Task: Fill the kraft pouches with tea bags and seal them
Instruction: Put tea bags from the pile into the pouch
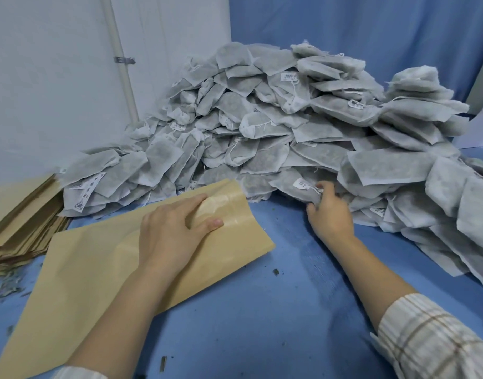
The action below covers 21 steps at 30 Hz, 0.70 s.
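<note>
Kraft pouch (98, 269) lies diagonal; mouth toward tea bags (289, 127)

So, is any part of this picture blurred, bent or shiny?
Head view: wide-angle bending curves the pipe; soft even light, faint shadows; slight glare on the kraft pouch mouth by the left hand; the right hand and tea bags look slightly soft.

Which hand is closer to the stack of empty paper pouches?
Left. The left hand holds a pouch beside the stack; the right hand is far across, gripping a tea bag.
</note>
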### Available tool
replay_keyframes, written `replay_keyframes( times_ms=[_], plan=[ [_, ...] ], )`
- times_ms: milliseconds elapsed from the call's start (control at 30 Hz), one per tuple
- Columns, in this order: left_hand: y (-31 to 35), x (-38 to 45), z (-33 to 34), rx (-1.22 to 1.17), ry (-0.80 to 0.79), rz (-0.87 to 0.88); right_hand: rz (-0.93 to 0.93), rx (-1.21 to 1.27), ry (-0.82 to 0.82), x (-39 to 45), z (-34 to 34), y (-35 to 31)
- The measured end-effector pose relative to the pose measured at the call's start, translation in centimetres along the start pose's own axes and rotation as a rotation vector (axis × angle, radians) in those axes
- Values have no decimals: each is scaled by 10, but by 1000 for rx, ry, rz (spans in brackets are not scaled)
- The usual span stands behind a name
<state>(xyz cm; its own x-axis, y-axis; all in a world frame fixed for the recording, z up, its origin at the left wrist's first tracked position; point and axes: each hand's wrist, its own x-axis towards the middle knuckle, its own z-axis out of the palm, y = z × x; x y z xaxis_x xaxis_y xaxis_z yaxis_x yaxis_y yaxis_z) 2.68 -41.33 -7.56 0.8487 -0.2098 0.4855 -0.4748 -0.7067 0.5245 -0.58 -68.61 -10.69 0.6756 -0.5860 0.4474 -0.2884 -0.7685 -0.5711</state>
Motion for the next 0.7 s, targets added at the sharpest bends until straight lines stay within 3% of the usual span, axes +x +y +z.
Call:
replay_keyframes(
  times_ms=[100, 200, 400, 567, 633, 700],
  plan=[
    [1, 0, -1, -20, 33, -10, -183, 263, -5, -9, -9, -9],
    [4, 0, -3, -55, 75, -14, -322, 374, -69, -19, -14, -23],
    [4, 0, -5, -175, 58, 22, -364, 603, -192, -28, -9, -52],
    [7, -1, -9, -277, -33, 92, -486, 428, -105, -30, -7, -65],
    [11, -3, -5, -265, -49, 108, -420, 448, -238, -32, 0, -72],
    [14, -3, -4, -264, -22, 125, -386, 304, -424, -33, 0, -86]
  ],
)
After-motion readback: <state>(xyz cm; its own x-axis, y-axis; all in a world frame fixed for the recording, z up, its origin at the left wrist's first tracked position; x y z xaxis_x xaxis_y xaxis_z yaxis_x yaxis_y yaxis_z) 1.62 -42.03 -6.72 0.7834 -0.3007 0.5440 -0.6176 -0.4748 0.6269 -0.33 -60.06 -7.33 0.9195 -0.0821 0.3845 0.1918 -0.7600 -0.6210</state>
